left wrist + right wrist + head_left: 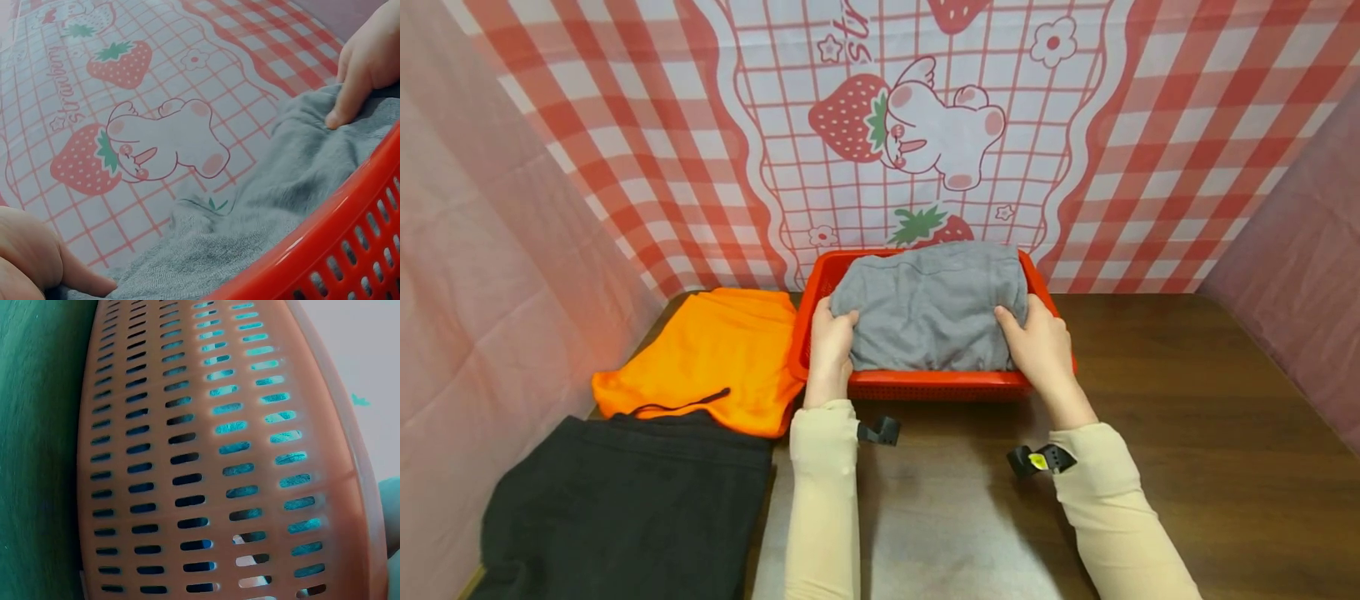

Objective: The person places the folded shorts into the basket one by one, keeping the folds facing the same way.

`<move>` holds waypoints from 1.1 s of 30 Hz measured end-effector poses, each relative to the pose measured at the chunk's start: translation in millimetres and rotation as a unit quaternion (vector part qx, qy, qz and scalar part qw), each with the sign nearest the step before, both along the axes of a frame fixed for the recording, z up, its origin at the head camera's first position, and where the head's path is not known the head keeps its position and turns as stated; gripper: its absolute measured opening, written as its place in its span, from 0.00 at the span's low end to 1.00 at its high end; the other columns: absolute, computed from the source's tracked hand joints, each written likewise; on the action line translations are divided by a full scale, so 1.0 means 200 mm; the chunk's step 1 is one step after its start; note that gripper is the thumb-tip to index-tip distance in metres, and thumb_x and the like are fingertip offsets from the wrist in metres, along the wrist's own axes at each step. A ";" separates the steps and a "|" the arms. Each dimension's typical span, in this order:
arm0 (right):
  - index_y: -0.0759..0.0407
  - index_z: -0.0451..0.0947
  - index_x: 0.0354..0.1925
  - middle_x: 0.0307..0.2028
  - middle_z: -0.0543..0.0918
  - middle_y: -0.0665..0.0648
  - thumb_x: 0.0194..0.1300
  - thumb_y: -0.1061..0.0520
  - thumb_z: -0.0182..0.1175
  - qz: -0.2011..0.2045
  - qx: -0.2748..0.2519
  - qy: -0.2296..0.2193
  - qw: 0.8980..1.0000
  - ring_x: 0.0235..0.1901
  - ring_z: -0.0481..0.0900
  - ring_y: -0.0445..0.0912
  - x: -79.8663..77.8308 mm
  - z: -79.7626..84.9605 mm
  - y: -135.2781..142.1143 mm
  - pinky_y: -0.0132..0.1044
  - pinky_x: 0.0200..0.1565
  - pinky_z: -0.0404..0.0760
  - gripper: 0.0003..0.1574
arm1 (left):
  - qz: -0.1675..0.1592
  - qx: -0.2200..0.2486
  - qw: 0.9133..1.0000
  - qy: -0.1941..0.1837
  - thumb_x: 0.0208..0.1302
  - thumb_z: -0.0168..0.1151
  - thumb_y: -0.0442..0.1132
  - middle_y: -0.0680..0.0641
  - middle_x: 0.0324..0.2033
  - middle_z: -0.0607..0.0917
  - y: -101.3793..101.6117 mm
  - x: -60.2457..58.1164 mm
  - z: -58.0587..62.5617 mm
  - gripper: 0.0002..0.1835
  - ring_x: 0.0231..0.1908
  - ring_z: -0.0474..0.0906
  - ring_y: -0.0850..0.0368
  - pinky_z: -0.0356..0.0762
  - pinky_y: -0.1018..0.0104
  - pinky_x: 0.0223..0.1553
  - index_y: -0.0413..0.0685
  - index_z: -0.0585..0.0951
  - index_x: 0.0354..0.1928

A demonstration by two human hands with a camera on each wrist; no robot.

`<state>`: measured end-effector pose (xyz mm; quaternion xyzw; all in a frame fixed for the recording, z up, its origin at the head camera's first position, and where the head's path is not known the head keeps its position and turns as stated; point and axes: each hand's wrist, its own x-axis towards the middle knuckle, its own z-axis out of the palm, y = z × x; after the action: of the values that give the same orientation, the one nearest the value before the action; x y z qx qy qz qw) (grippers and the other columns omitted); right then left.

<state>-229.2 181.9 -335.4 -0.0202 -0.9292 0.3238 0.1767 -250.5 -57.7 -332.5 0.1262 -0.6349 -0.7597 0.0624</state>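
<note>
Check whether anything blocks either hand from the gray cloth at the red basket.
Nothing visible does: the left hand and right hand grip the gray cloth at opposite sides. The orange garment and black garment lie to the left, outside the red basket, not in between.

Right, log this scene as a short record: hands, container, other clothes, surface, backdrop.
Left hand: grips left side of gray cloth
Right hand: grips its right side
Red basket: holds gray cloth, which rises above the back rim
Orange garment: left of basket
Black garment: nearer the person than the orange one
Surface: wooden table
Backdrop: checked, strawberry print
</note>
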 end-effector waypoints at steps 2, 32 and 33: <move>0.68 0.70 0.43 0.37 0.77 0.74 0.65 0.48 0.50 -0.008 0.019 0.005 1.000 0.38 0.74 0.69 0.00 0.00 0.00 0.60 0.38 0.69 0.23 | -0.001 0.002 1.000 -0.001 0.64 0.47 0.28 0.42 0.62 0.64 -0.01 0.00 0.00 0.24 0.62 0.59 0.48 0.56 0.57 0.64 0.39 0.62 0.63; 0.66 0.65 0.60 0.62 0.64 0.66 0.58 0.64 0.56 0.122 0.164 0.219 0.954 0.64 0.57 0.59 -0.07 0.01 -0.09 0.55 0.65 0.49 0.31 | -0.031 -0.296 0.943 0.148 0.63 0.53 0.36 0.50 0.60 0.71 0.04 0.06 0.07 0.18 0.38 0.75 0.49 0.72 0.62 0.38 0.51 0.75 0.55; 0.65 0.64 0.61 0.63 0.63 0.65 0.59 0.62 0.55 0.134 0.184 0.203 0.953 0.65 0.56 0.58 -0.07 0.02 -0.09 0.55 0.66 0.46 0.31 | -0.048 -0.313 0.937 0.150 0.63 0.52 0.36 0.49 0.61 0.70 0.04 0.06 0.07 0.19 0.47 0.74 0.51 0.71 0.60 0.47 0.51 0.74 0.56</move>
<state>-243.8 163.7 -331.8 0.2028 -0.9115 0.1656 0.3171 -238.3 -49.4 -318.2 -0.0457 -0.8289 -0.5349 0.1572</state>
